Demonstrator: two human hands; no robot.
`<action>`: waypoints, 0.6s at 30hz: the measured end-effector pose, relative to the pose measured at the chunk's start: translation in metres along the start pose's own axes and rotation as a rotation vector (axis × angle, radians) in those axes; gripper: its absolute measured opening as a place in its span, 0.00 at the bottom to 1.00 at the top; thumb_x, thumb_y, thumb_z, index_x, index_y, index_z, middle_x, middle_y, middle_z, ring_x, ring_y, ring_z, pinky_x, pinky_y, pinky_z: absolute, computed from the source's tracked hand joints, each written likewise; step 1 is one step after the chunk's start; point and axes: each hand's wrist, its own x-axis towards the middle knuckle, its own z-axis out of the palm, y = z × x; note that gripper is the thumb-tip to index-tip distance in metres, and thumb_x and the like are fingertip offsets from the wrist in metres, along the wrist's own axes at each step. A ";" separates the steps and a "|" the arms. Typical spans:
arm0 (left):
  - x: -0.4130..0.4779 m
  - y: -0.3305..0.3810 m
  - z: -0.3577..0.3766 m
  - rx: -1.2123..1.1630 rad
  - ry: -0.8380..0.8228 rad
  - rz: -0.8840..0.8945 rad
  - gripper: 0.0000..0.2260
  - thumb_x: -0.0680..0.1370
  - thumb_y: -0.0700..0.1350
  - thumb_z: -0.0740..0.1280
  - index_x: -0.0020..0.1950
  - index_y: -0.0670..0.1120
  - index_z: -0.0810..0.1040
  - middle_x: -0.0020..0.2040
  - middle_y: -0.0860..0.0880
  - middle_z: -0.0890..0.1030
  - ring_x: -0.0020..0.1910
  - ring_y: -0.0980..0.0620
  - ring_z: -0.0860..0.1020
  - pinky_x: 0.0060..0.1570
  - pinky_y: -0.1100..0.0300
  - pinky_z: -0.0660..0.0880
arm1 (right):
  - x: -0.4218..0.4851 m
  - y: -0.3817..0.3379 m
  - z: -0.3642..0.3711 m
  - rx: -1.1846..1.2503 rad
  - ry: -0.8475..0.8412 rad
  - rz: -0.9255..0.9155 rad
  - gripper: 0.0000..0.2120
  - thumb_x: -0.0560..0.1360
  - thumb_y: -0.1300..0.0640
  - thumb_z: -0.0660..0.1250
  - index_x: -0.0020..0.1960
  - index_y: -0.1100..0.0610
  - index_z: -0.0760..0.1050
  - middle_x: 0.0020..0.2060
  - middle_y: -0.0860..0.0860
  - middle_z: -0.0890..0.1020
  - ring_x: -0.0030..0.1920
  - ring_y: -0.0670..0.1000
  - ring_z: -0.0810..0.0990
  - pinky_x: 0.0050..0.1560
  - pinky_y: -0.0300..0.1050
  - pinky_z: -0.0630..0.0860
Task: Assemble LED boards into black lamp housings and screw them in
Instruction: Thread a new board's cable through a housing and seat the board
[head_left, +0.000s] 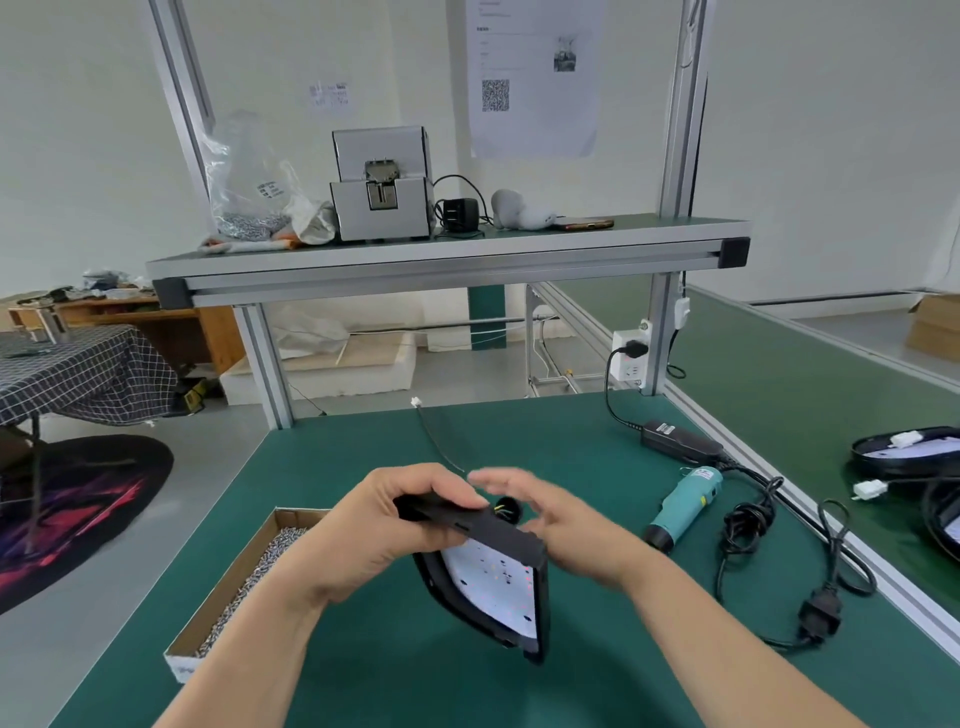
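Observation:
My left hand (395, 519) grips the narrow neck end of a black lamp housing (530, 551) and holds it tilted above the green table. A white LED board (493, 582) lies inside the housing, facing me. My right hand (550, 525) hovers just behind the housing's upper right edge, fingers straight and blurred, holding nothing. A thin black wire with a white connector (415, 401) runs out from behind the hands across the table. A teal electric screwdriver (685, 504) lies on the table to the right.
A cardboard box of screws (244, 582) sits at the left of the green table (363, 675). The screwdriver's power adapter (675, 441) and coiled cord (753, 519) lie to the right. More housings (904, 452) rest on the neighbouring bench. A shelf above carries a screw feeder (382, 192).

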 end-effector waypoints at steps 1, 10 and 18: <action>-0.001 -0.001 -0.002 -0.013 -0.004 0.005 0.12 0.70 0.34 0.73 0.48 0.48 0.86 0.49 0.47 0.85 0.51 0.51 0.82 0.52 0.63 0.76 | 0.003 0.001 0.006 -0.017 -0.045 -0.025 0.22 0.76 0.73 0.64 0.64 0.52 0.76 0.60 0.42 0.80 0.60 0.44 0.78 0.55 0.36 0.72; -0.017 -0.027 -0.038 -0.033 0.129 -0.113 0.10 0.70 0.30 0.74 0.46 0.43 0.86 0.55 0.40 0.84 0.56 0.42 0.82 0.54 0.58 0.78 | 0.007 -0.028 -0.024 -0.410 0.229 -0.160 0.07 0.78 0.63 0.68 0.49 0.52 0.80 0.43 0.45 0.79 0.44 0.44 0.75 0.48 0.35 0.70; -0.015 -0.026 -0.041 -0.090 0.149 -0.127 0.14 0.72 0.25 0.69 0.45 0.42 0.86 0.60 0.43 0.83 0.61 0.43 0.80 0.57 0.57 0.78 | -0.005 -0.091 -0.027 -0.770 0.037 -0.236 0.07 0.81 0.52 0.62 0.46 0.50 0.76 0.39 0.43 0.73 0.43 0.44 0.73 0.44 0.34 0.67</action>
